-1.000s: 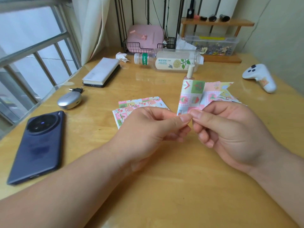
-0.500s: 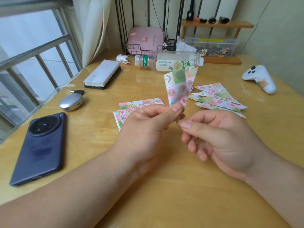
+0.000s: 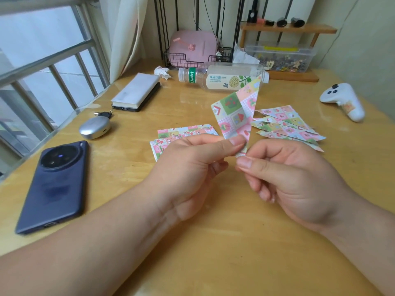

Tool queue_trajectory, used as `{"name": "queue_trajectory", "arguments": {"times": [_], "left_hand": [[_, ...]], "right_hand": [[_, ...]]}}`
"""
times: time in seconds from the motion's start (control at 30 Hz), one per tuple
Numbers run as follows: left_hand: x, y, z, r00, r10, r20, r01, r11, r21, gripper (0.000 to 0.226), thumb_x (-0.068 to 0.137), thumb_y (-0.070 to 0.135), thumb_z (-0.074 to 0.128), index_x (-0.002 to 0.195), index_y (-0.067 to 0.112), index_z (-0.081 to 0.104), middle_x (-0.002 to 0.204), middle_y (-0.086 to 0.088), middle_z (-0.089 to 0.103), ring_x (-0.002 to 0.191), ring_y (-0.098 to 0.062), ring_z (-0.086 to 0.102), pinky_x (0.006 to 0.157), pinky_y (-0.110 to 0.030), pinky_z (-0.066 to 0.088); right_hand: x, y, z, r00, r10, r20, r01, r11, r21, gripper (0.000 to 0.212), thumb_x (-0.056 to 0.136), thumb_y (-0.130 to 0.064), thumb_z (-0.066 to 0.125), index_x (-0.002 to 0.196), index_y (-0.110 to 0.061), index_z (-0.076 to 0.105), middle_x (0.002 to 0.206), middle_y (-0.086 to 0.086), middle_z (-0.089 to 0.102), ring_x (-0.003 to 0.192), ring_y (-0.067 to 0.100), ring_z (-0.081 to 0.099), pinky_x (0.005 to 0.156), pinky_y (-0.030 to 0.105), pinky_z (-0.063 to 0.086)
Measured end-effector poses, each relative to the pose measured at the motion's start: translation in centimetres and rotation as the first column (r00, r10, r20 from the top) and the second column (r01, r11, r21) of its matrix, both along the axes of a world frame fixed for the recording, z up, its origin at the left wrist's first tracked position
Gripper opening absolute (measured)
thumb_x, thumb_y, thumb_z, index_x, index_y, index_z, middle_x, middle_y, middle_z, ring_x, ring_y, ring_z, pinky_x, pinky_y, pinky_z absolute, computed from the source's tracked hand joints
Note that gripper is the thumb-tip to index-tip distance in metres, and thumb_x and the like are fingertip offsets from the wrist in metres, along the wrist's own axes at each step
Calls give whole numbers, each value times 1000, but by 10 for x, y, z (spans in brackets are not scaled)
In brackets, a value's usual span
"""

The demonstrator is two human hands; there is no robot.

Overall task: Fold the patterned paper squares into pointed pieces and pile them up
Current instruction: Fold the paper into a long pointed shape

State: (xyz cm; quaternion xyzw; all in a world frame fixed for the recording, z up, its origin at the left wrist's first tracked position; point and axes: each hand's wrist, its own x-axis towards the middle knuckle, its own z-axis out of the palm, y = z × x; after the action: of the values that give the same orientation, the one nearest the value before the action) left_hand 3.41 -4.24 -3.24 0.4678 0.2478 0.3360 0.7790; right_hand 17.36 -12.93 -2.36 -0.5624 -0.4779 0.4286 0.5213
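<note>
A folded patterned paper piece (image 3: 237, 112) stands upright above the table, narrow end down. My left hand (image 3: 192, 167) pinches it near that lower end between thumb and forefinger. My right hand (image 3: 295, 180) has its thumb and forefinger closed on the very bottom tip. Flat patterned squares (image 3: 183, 131) lie in a stack on the table behind my left hand, partly hidden by it. A fanned pile of pointed folded pieces (image 3: 286, 124) lies behind my right hand.
A dark phone (image 3: 53, 184) and a silver earbud case (image 3: 95, 127) lie at the left. A white book-like block (image 3: 136, 91), a lying bottle (image 3: 222, 76), and a white controller (image 3: 344, 101) sit farther back. A window runs along the left edge.
The paper piece turned from a wide flat hold by both hands to an upright cone-like shape held by my left hand. My right hand let go, then returned to its bottom tip.
</note>
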Motion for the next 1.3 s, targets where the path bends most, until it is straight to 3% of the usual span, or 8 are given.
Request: {"name": "queue_trajectory", "arguments": {"times": [0.17, 0.3, 0.53, 0.7, 0.93, 1.03, 1.17, 1.3], "left_hand": [[-1, 4, 1, 1000, 11, 11, -11, 999, -33, 18, 69, 8, 83, 72, 2, 65, 88, -14, 69, 90, -23, 59, 76, -29, 42], [0, 3, 0, 1000, 9, 16, -8, 998, -62, 24, 72, 12, 77, 82, -1, 60, 100, -21, 60, 92, -28, 52, 78, -31, 42], [0, 2, 0, 1000, 8, -4, -8, 999, -44, 21, 66, 12, 83, 67, 3, 64, 76, -11, 65, 76, -21, 57, 74, -29, 44], [-1, 7, 9, 995, 89, 51, -86, 995, -49, 19, 66, 9, 73, 50, 10, 63, 57, -4, 62, 60, -14, 61, 59, -20, 49], [-1, 12, 12, 982, 177, 62, -173, 983, -60, 18, 63, 5, 73, 52, 7, 58, 56, -5, 62, 53, -11, 56, 53, -16, 47], [0, 13, 11, 979, 201, 29, -199, 978, -67, 16, 60, 8, 75, 56, 6, 59, 64, -8, 62, 53, -11, 51, 54, -19, 47], [0, 12, 9, 983, 185, 4, -185, 981, -61, 16, 64, 12, 74, 55, 10, 61, 57, -5, 56, 51, -13, 52, 51, -22, 49], [-3, 13, 9, 990, 139, -10, -139, 990, 16, 15, 71, 20, 71, 66, 9, 64, 59, -4, 60, 58, -17, 52, 59, -26, 51]], "right_hand": [[3, -1, 0, 998, 46, -33, -47, 998, -31, 13, 76, -22, 68, 66, -14, 68, 50, 6, 50, 43, 17, 40, 40, 22, 31], [4, -1, -3, 996, 52, -68, -53, 999, -13, 21, 77, -22, 67, 69, -2, 66, 56, 9, 58, 43, 17, 47, 38, 22, 35], [5, 1, -2, 998, 55, -22, -56, 998, -15, 17, 79, -25, 66, 65, -15, 66, 51, 6, 52, 43, 16, 41, 39, 20, 31], [7, 0, -3, 991, 93, -95, -93, 996, 4, 30, 80, -18, 65, 68, 5, 51, 49, 7, 45, 42, 13, 37, 41, 19, 30], [8, 2, -3, 987, 118, -113, -117, 993, 19, 18, 80, -16, 65, 66, -5, 61, 48, 7, 41, 42, 14, 32, 42, 22, 25], [10, 2, -3, 985, 128, -117, -128, 992, 14, 17, 80, -16, 66, 65, -9, 64, 47, 7, 41, 43, 15, 29, 43, 24, 21], [14, 3, -2, 980, 153, -130, -154, 988, 4, 16, 81, -16, 65, 67, -9, 65, 48, 6, 39, 42, 15, 27, 42, 22, 21], [22, 1, 0, 969, 207, -135, -212, 977, -27, 18, 82, -12, 70, 66, -9, 62, 48, 4, 36, 41, 14, 27, 41, 21, 24]]}}
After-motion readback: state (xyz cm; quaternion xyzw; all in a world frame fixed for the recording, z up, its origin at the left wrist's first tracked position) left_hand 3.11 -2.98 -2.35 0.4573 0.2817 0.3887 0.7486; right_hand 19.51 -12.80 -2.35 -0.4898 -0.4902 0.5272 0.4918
